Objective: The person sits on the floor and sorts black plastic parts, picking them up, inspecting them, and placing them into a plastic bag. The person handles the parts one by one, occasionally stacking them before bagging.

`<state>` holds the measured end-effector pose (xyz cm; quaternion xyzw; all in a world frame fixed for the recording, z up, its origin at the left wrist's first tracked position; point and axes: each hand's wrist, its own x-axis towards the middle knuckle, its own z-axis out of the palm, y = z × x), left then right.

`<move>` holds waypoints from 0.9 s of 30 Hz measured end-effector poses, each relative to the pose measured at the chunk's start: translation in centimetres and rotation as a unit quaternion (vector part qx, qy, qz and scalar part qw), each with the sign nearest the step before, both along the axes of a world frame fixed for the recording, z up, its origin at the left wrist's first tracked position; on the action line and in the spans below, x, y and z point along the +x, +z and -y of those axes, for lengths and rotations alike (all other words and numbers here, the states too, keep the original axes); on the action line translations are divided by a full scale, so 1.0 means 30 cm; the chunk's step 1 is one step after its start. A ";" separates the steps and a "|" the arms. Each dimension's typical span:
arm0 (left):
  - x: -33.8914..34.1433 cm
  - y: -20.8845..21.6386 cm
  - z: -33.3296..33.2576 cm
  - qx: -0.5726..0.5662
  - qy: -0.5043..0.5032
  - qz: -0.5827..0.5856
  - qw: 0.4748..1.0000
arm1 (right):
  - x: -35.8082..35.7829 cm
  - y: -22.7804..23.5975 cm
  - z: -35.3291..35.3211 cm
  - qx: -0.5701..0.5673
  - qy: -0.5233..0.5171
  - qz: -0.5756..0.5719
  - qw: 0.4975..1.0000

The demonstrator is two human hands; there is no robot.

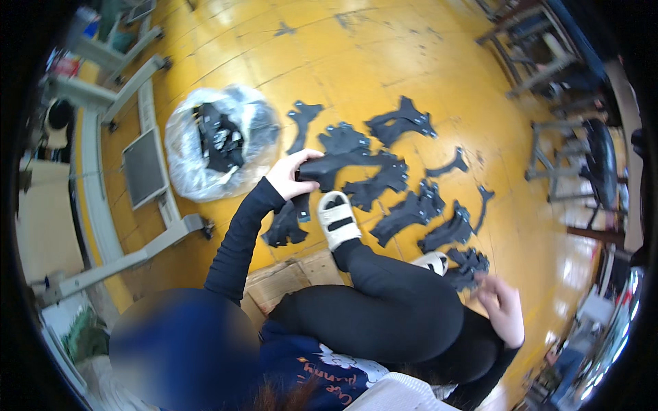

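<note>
My left hand (296,175) is closed on the end of a black sock-like cloth piece (336,164), with the thumb apart from the fingers. The piece stretches to the right over others on the floor. My right hand (499,307) is over by my knee, fingers bent and blurred, close to a black cloth bundle (468,268); whether it touches the bundle is unclear. Several more piles lie around my feet, among them a far pile (401,122), a middle pile (418,209) and a small pile (286,225). Small pale marks show on their ends.
A clear plastic bag (181,154) holding dark pieces stands open at the left, beside a grey metal frame (147,229) on casters. Under my legs is a wooden board (274,281). A stool (600,164) and a table frame (548,48) line the right side of the yellow floor (233,51).
</note>
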<state>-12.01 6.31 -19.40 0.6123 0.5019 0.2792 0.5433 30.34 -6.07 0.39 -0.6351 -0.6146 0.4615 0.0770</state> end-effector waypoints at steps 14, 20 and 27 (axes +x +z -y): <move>0.739 0.281 -0.057 0.141 -0.396 0.123 0.899 | 0.029 -0.313 -0.195 -0.002 0.049 -0.148 0.988; 0.762 0.248 -0.083 0.213 -0.158 0.091 0.960 | 0.062 -0.404 -0.131 0.039 -0.156 -0.278 0.947; 0.768 0.025 -0.010 -0.331 -0.196 0.046 0.922 | 0.058 -0.435 -0.133 0.053 -0.282 -0.368 0.884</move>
